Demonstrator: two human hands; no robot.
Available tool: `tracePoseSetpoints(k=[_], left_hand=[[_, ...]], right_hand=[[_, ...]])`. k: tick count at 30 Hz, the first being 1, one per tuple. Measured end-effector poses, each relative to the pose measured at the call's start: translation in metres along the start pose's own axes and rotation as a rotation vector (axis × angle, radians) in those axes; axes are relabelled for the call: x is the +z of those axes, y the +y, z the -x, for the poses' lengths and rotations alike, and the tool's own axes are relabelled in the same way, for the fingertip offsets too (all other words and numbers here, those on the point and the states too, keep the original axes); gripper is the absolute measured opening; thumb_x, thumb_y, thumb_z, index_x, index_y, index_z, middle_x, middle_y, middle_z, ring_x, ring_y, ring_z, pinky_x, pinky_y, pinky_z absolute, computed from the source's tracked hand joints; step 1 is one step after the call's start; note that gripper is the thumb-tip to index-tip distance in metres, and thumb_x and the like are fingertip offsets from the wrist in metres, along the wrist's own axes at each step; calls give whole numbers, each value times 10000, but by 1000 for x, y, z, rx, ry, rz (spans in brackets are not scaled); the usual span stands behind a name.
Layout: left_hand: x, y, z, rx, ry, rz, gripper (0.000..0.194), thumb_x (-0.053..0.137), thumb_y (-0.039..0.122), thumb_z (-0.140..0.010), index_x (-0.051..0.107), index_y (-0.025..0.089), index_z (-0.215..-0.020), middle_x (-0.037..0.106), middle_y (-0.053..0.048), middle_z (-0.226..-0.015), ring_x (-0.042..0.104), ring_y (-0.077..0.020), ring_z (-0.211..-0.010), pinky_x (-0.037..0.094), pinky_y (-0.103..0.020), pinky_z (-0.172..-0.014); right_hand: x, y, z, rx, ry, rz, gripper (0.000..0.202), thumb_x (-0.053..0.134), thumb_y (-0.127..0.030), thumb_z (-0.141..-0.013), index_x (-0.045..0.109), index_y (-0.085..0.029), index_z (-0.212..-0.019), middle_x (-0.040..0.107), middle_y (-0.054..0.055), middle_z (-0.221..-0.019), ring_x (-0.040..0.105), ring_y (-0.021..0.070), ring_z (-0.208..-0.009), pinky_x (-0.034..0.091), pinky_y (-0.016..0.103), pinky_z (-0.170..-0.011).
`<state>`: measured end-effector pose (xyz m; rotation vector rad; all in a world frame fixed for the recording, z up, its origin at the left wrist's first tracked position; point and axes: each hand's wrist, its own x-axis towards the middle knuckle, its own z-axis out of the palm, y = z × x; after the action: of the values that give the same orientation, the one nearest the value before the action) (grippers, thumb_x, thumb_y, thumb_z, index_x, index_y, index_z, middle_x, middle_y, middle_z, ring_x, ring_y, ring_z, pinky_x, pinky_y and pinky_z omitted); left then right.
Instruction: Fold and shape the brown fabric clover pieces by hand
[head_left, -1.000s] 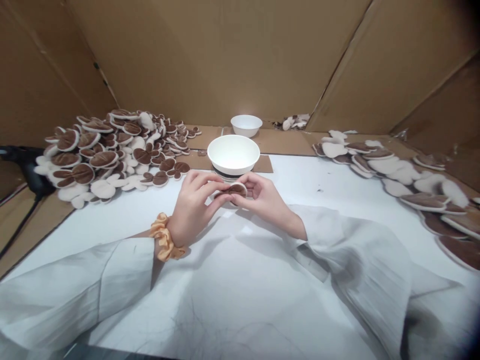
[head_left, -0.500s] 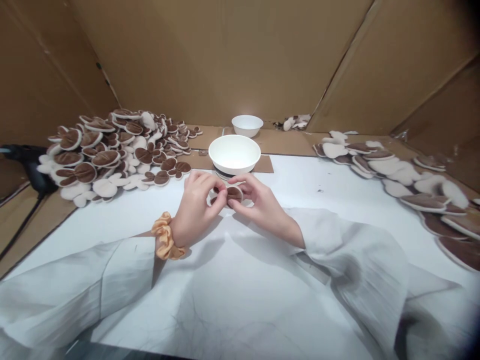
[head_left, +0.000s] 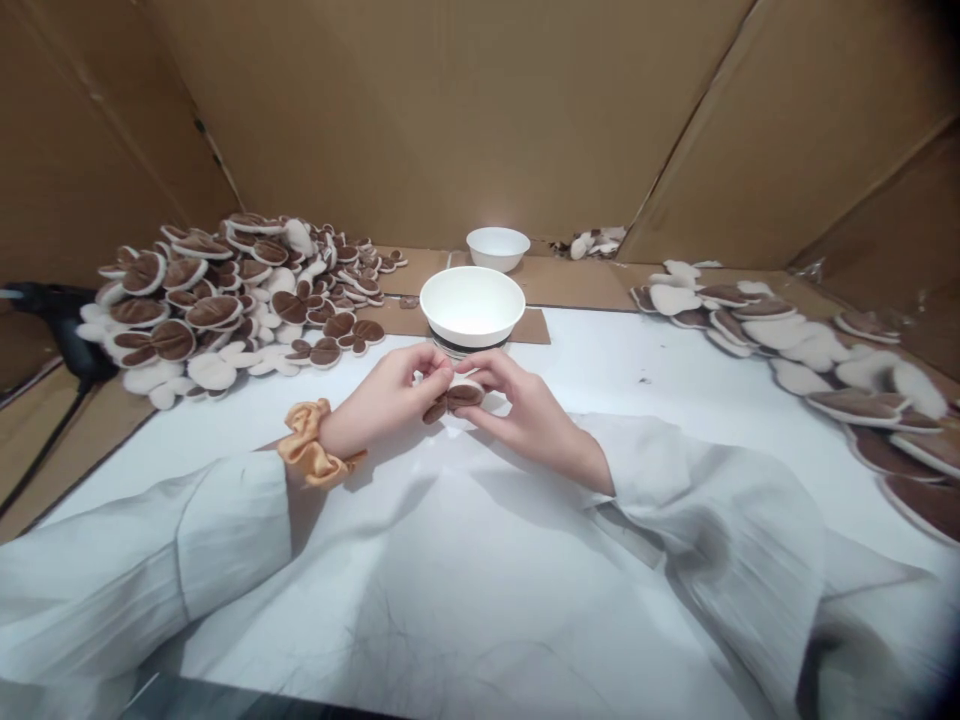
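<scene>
A small brown plush piece with a pale edge [head_left: 465, 394] is between my hands, just in front of the large white bowl [head_left: 472, 308]. My right hand [head_left: 517, 403] grips its right end between thumb and fingers. At its left side my left hand [head_left: 409, 388] is closed in a pinch, thumb against fingertips; what the pinch holds is too small to make out. An orange scrunchie [head_left: 311, 445] circles my left wrist.
Brown and cream plush pieces [head_left: 214, 312] are heaped at the left, beside a black tool with a cable [head_left: 79, 345]. A smaller white bowl [head_left: 498, 248] stands farther back. More plush pieces [head_left: 802, 345] lie at the right. Cardboard walls [head_left: 450, 120] surround the white table [head_left: 480, 560].
My left wrist has dropped outward to the left, and its fingers have shifted on the piece. More of the piece's lower left part shows. My right hand has barely moved.
</scene>
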<state>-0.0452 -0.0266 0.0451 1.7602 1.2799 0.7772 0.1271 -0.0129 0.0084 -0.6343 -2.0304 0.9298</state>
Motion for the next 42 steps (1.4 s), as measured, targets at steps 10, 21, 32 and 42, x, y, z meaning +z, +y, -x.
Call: tracePoseSetpoints(k=[10, 21, 32, 42], left_hand=[[-10, -16, -12, -181, -473, 590, 111, 573, 194, -719, 648, 124, -677, 568, -35, -673, 465, -97, -545, 374, -221, -492], [33, -19, -3, -112, -14, 780, 191, 490, 223, -765, 445, 156, -592, 368, 29, -591, 341, -88, -547, 301, -230, -518], [31, -23, 7, 263, 374, 191, 157, 466, 287, -863, 474, 191, -987, 522, -47, -1009, 496, -142, -903, 399, -261, -800], [39, -17, -5, 183, 71, 435, 211, 493, 338, -854, 457, 174, -982, 523, -2, -777, 487, -102, -670, 390, -210, -603]], right_hand=[[1, -6, 3, -254, 69, 121, 180, 578, -131, -789, 548, -204, -951, 631, 43, -913, 590, 161, -855, 482, 302, -757], [8, -4, -3, 94, 377, -291, 188, 598, -234, -768, 416, -216, -813, 530, 0, -820, 549, 126, -765, 454, 283, -728], [2, -5, -10, 257, 398, -446, 270, 645, -272, -711, 390, -207, -771, 540, -44, -671, 537, 100, -622, 429, 259, -614], [-1, -3, -11, 295, 391, -427, 270, 669, -262, -674, 420, -206, -763, 534, -40, -674, 544, 114, -622, 455, 274, -614]])
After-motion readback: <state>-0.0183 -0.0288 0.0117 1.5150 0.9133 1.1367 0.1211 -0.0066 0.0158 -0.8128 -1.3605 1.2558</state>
